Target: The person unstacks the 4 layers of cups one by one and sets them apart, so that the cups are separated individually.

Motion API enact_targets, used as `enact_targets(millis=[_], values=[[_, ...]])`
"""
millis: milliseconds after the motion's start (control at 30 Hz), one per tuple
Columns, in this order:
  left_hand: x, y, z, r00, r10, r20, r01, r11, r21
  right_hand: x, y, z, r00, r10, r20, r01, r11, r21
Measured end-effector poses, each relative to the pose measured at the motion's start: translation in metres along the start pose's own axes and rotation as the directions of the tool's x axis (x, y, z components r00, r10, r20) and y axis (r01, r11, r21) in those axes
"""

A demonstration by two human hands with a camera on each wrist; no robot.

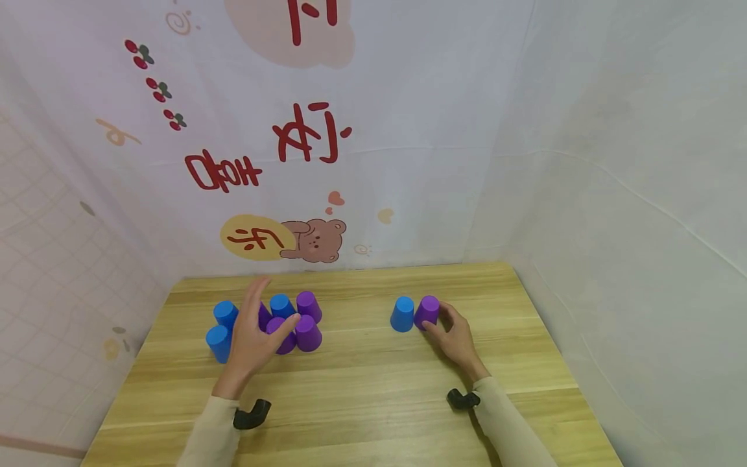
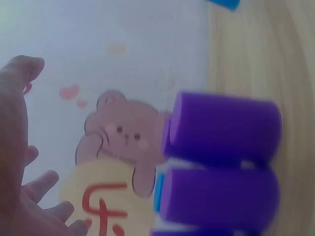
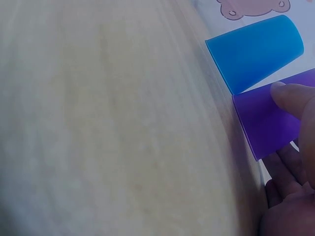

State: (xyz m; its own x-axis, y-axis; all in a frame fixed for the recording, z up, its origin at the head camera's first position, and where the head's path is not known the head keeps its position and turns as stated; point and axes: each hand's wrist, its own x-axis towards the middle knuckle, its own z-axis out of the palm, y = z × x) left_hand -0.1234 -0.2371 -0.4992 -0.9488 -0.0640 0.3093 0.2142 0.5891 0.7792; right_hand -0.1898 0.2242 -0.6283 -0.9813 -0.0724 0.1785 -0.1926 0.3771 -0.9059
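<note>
On the right of the table, my right hand (image 1: 457, 340) holds an upside-down purple cup (image 1: 427, 311) between thumb and fingers. Directly left of it stands an upside-down blue cup (image 1: 402, 315); in the right wrist view the blue cup (image 3: 258, 51) and the purple cup (image 3: 268, 115) meet at their rims. Over at the left, my left hand (image 1: 252, 340) is spread wide above a group of upside-down cups, hiding some of them. Purple cups (image 1: 308, 334) stand on that group's right side, blue cups (image 1: 218, 344) on its left. Nothing is in the left hand (image 2: 24, 147).
The wooden table (image 1: 362, 389) has a white printed cloth (image 1: 432, 214) hanging behind it and more cloth at both sides. A dark band with a protruding piece (image 1: 252, 415) is on the left wrist, and a similar one (image 1: 463, 399) on the right.
</note>
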Motion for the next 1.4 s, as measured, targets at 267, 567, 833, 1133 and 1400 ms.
enact_targets(millis=[267,567,833,1133,1400], values=[[0.009,0.019,0.03,0.995,0.059,0.076,-0.056,0.998,-0.038,-0.001,0.001,0.0,1.0,-0.004,0.005,0.004,1.0,-0.003],[0.017,0.033,0.069,0.982,0.127,0.136,-0.116,0.989,-0.091,-0.002,0.0,0.0,1.0,-0.001,0.011,0.001,1.0,-0.001],[0.022,0.04,0.103,0.964,0.154,0.217,-0.133,0.985,-0.109,-0.002,-0.001,0.0,1.0,-0.001,0.005,0.001,1.0,-0.006],[0.027,0.048,0.139,0.944,0.111,0.31,-0.068,0.987,-0.146,-0.001,-0.002,0.0,1.0,-0.002,0.009,0.002,1.0,0.003],[0.028,0.05,0.174,0.927,0.095,0.362,-0.042,0.987,-0.153,-0.001,-0.002,-0.001,1.0,-0.002,0.009,0.002,1.0,-0.003]])
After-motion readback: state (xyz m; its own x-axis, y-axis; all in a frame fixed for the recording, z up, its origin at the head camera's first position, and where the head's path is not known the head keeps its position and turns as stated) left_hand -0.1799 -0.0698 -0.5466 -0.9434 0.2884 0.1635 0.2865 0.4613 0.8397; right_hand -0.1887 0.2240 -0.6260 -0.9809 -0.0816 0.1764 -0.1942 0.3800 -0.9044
